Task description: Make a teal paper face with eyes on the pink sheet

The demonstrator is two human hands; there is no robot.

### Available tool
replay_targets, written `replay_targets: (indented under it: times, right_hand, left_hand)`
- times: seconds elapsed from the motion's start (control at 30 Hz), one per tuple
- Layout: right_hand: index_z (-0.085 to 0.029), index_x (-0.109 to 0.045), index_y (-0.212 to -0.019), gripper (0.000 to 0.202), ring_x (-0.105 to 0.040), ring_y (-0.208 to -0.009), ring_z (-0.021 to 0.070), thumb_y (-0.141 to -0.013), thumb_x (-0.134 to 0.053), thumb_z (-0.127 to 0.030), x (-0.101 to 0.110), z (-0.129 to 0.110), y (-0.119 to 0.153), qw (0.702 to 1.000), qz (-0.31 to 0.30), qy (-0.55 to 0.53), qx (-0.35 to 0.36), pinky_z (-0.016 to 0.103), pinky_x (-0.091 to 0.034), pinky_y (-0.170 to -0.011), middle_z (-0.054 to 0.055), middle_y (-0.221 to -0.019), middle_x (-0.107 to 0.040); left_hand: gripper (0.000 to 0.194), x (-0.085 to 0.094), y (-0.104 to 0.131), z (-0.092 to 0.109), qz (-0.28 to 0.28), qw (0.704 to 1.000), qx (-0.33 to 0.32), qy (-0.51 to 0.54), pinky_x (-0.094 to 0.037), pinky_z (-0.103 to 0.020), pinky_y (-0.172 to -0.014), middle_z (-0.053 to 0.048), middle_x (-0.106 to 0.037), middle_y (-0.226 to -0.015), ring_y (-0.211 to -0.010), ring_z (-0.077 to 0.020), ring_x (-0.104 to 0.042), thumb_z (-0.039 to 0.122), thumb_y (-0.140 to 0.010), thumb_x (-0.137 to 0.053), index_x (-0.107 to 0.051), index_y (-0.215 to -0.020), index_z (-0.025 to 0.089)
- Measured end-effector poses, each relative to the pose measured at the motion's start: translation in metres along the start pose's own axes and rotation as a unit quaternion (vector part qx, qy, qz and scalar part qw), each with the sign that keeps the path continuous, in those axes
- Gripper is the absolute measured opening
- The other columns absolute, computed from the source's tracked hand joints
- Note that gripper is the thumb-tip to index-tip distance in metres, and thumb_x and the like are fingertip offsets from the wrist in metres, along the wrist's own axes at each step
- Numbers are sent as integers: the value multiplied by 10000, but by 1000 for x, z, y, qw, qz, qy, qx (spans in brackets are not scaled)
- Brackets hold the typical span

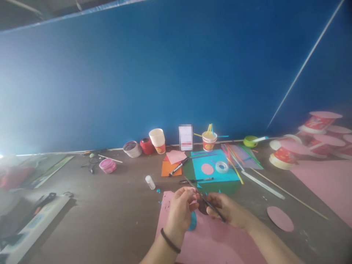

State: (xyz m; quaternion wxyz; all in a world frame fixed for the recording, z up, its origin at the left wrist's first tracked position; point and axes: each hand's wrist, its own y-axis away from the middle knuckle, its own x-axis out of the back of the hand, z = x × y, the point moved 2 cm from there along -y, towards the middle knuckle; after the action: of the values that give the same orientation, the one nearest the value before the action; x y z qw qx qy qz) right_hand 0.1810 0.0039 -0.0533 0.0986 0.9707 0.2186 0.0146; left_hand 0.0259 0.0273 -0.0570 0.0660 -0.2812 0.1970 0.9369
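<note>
My right hand is closed on black-handled scissors, whose blades point up and to the left. The blades meet a small pink paper piece pinched in the fingers of my left hand; its outline is mostly hidden by the fingers. Beneath both hands lies a large pink sheet with a cut-out edge. A blue round piece shows partly behind my left hand. Beyond the hands, a pink circle and a tape roll rest on a blue sheet.
A white glue stick stands left of the hands. Paper cups, a red container and a pink jar are farther back. Right are a pink oval, a wooden stick and decorated cups; a power strip lies left.
</note>
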Motion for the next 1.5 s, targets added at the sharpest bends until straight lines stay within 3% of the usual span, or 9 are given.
replay_targets:
  times: [0.17,0.47,0.9,1.5]
  right_hand:
    - [-159,-556,-825,351,-477,-670,129,-697,-679,-462,0,1,-1,1000,-2,-11,4,220,-368,-574,5,-753,-546]
    - [-139,-531,-792,300,-384,-597,82,-733,-668,-399,0,3,-3,1000,-12,-18,-3,196,-289,-518,-31,-668,-466]
    - [-152,-482,-776,359,-323,-560,72,-752,-622,-482,1,11,-3,1000,-1,2,-13,200,-277,-502,-47,-636,-406]
    - [-153,-483,-738,333,-349,-530,65,-719,-672,-427,4,3,1,999,0,-22,-44,190,-241,-473,-47,-599,-461]
  left_hand:
    - [138,1,-1,0,11,1000,2,0,-420,-195,-537,-23,-597,-663,-647,-115,-570,246,-703,-677,-581,-719,148]
    - [121,-1,1,1,0,1000,-1,3,-413,-184,-523,-18,-597,-685,-666,-112,-578,239,-718,-661,-587,-738,146]
    - [134,0,1,-1,6,1000,3,3,-418,-174,-510,-20,-593,-665,-648,-105,-574,241,-715,-668,-583,-718,139]
    - [146,2,1,2,-7,999,9,-30,-422,-188,-520,-36,-591,-681,-658,-118,-567,262,-726,-660,-582,-732,138]
